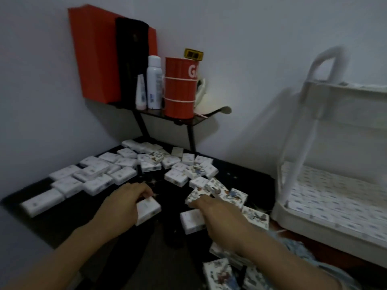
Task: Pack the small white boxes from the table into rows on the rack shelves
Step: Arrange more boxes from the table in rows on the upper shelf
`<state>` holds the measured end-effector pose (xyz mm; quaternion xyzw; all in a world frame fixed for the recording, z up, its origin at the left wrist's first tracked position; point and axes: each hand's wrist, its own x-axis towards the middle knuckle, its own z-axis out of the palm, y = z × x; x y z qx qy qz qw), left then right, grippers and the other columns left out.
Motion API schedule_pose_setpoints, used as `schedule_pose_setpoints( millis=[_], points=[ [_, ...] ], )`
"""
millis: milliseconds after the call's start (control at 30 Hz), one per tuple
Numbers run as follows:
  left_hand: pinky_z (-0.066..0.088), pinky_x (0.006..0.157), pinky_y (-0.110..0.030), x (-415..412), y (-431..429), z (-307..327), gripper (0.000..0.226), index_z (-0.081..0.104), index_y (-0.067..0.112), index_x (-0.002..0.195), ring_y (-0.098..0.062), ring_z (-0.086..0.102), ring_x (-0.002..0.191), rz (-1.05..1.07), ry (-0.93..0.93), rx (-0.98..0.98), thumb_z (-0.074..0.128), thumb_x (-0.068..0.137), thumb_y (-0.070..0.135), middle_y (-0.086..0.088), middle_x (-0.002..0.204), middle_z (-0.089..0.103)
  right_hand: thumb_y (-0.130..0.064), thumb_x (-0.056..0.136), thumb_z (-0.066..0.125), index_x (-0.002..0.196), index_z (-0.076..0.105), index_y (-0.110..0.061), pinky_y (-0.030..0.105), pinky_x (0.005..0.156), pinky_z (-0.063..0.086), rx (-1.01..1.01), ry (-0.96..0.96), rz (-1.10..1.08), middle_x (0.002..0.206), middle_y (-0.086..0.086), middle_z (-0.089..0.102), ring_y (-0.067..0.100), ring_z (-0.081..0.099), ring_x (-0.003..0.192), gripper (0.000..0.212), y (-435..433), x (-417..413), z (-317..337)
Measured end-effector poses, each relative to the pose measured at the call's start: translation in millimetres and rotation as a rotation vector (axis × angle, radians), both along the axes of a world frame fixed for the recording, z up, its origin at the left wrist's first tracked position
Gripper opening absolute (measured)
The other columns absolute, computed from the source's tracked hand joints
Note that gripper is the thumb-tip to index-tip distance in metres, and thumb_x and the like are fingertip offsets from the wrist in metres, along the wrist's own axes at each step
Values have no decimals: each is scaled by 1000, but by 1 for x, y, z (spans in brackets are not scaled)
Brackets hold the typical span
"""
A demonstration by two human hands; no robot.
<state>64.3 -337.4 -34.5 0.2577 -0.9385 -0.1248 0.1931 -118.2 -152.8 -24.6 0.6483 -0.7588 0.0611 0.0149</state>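
Observation:
Several small white boxes lie scattered over a dark table; some show printed pictures. My left hand grips one white box near the table's front middle. My right hand reaches over a picture-printed box, fingers curled at its edge, above another white box; whether it holds one is unclear. The white rack stands at the right, its lower shelf filled with rows of boxes.
A small black stand at the back carries a red can, a white spray bottle, a small tube and an orange bag. More printed boxes lie at the bottom near blue cloth. The wall is close behind.

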Motion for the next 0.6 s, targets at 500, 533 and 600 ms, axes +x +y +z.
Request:
schedule_pose_setpoints(
  millis=[500,533,600],
  points=[
    [42,91,-30,-5,-8,-28,46,48,28,126,-14,44,115,61,-155,107,61,88,50,8,121,54,-52,79,63,134,45,-29,27,83,37,-10,197,29,119,-8,47,13,46,108,62,-11,-3,8],
    [45,87,-29,-5,-6,-27,44,47,29,123,-12,48,108,49,-101,136,66,86,43,8,116,55,-53,77,64,131,45,-31,23,85,35,-58,129,33,120,-11,48,10,43,110,61,-9,-5,9],
    [49,75,-24,-8,-3,-25,48,41,31,122,-8,56,93,21,16,249,70,84,28,8,112,56,-50,77,69,126,43,-35,23,90,40,-100,-135,19,121,-14,51,4,46,110,58,-2,-9,12]
  ],
)
